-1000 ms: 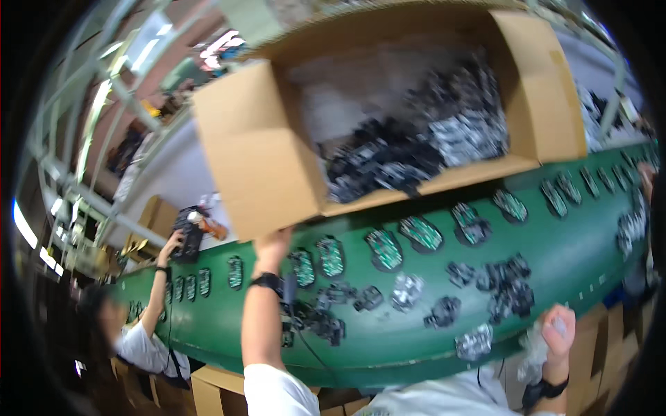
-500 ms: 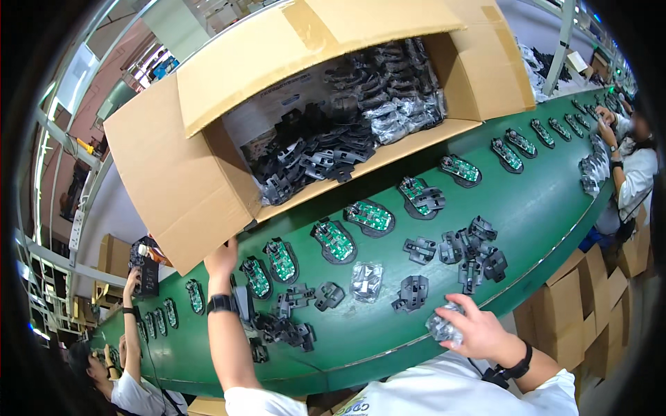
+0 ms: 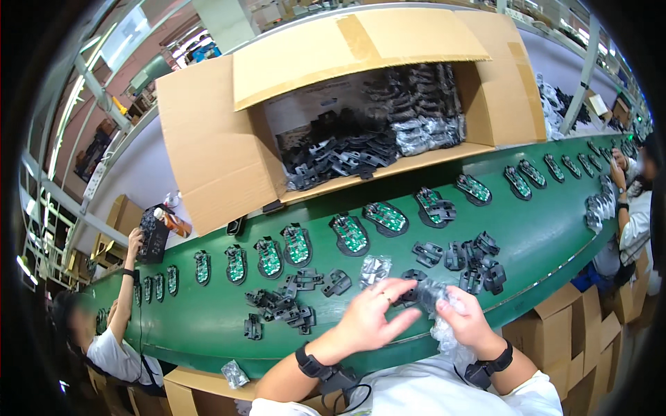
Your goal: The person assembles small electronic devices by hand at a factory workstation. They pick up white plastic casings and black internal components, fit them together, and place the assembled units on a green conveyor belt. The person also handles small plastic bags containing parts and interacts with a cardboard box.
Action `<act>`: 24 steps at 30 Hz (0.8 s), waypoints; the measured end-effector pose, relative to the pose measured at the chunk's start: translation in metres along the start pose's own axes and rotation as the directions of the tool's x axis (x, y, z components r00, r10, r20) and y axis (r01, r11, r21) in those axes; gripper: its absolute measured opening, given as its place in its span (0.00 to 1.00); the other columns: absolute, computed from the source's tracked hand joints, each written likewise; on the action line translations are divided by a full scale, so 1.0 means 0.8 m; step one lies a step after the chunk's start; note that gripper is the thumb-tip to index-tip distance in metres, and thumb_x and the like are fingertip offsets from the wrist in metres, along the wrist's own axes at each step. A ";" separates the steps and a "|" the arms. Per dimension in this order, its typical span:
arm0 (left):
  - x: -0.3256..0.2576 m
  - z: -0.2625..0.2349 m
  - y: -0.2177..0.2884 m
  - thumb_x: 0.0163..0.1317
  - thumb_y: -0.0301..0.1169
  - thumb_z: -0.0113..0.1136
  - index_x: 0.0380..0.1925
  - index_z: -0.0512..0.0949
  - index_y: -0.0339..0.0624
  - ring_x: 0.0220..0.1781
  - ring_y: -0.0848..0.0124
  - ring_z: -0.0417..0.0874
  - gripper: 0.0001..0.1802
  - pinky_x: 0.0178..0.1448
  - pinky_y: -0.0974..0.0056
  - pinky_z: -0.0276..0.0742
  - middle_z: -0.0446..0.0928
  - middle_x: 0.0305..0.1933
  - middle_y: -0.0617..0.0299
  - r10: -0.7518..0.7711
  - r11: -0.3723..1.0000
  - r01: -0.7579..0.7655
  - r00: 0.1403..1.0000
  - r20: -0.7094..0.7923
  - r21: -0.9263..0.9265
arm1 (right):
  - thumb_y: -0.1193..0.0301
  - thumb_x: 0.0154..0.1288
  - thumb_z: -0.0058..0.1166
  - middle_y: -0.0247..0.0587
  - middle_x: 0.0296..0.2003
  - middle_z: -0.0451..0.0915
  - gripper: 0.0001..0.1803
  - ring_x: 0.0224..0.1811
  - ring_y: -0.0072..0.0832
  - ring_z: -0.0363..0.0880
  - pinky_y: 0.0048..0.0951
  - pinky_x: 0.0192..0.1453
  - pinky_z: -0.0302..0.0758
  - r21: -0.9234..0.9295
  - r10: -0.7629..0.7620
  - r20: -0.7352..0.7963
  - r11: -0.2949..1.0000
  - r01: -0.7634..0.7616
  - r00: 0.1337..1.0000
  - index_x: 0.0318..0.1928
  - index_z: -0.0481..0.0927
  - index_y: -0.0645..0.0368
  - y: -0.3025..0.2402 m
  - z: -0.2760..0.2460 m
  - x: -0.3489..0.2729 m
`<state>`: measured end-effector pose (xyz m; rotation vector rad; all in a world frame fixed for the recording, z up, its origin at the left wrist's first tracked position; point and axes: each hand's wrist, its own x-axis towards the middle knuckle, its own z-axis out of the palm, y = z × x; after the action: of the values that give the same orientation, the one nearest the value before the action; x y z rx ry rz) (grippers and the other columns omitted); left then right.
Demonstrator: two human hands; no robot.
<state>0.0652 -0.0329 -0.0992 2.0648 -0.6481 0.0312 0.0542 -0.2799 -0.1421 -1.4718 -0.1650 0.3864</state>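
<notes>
My right hand (image 3: 470,320) is closed on a crumpled clear plastic bag (image 3: 442,331), held above the belt's near edge. Dark grey contents show through the bag's upper part. My left hand (image 3: 371,315) is beside it, fingers stretched out and thumb apart, its fingertips close to the bag; whether they touch it I cannot tell. Just behind lie another small clear bag (image 3: 375,270) and a loose dark plastic part (image 3: 411,295), partly covered by my hands. Similar dark plastic parts are heaped to the right (image 3: 475,260) and to the left (image 3: 281,305).
Mouse-shaped bases with green circuit boards (image 3: 349,234) line the green belt (image 3: 555,201). A large open carton (image 3: 215,139) of dark parts and bagged parts stands behind them. Co-workers are at the far left (image 3: 114,340) and far right (image 3: 631,208). A bag (image 3: 234,374) lies below the belt edge.
My left hand has come from beside the carton's left flap to the bag at my right hand. The bag now looks longer and drawn out. The whole view has shifted.
</notes>
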 end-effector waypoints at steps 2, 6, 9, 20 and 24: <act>-0.006 0.003 0.019 0.58 0.41 0.76 0.70 0.69 0.38 0.52 0.60 0.84 0.42 0.56 0.60 0.80 0.79 0.59 0.49 -0.199 0.965 0.214 0.974 0.108 -0.152 | 0.66 0.78 0.54 0.30 0.45 0.81 0.16 0.45 0.16 0.75 0.22 0.51 0.74 0.177 -0.064 0.016 0.982 0.061 0.998 0.56 0.78 0.65 -0.004 0.025 0.011; -0.036 0.005 0.000 0.63 0.40 0.72 0.72 0.66 0.36 0.53 0.61 0.85 0.41 0.58 0.61 0.80 0.79 0.60 0.48 -0.100 0.995 0.101 0.994 -0.033 0.025 | 0.65 0.76 0.57 0.32 0.40 0.83 0.14 0.42 0.16 0.76 0.22 0.48 0.74 0.046 -0.006 0.219 0.999 -0.004 0.976 0.50 0.83 0.65 -0.010 0.048 0.025; -0.082 -0.005 -0.017 0.72 0.31 0.62 0.71 0.67 0.33 0.51 0.71 0.84 0.30 0.58 0.67 0.77 0.82 0.57 0.56 -0.366 0.717 0.311 0.930 0.043 -0.624 | 0.67 0.75 0.58 0.36 0.34 0.85 0.13 0.40 0.18 0.79 0.23 0.48 0.76 -0.026 -0.028 0.308 0.999 0.038 0.951 0.37 0.85 0.66 -0.028 0.069 0.039; -0.127 -0.024 -0.020 0.72 0.25 0.60 0.68 0.71 0.33 0.64 0.69 0.78 0.26 0.69 0.62 0.73 0.76 0.64 0.53 -0.354 0.776 0.121 0.896 -0.268 -0.619 | 0.74 0.67 0.67 0.30 0.39 0.83 0.14 0.39 0.14 0.77 0.21 0.44 0.76 0.156 0.040 0.329 0.983 -0.097 0.943 0.50 0.80 0.64 -0.014 0.127 0.063; -0.136 -0.033 -0.026 0.78 0.34 0.54 0.65 0.74 0.34 0.43 0.80 0.82 0.22 0.50 0.70 0.80 0.83 0.43 0.65 -0.531 0.647 0.197 0.809 -0.250 -0.736 | 0.75 0.66 0.67 0.29 0.38 0.82 0.17 0.37 0.13 0.77 0.19 0.42 0.76 0.097 0.025 0.338 0.993 -0.061 0.941 0.53 0.81 0.65 -0.018 0.126 0.069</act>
<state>-0.0130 0.0439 -0.1305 1.3391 0.0974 0.0216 0.0733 -0.1667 -0.1248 -1.2971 -0.3801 0.6728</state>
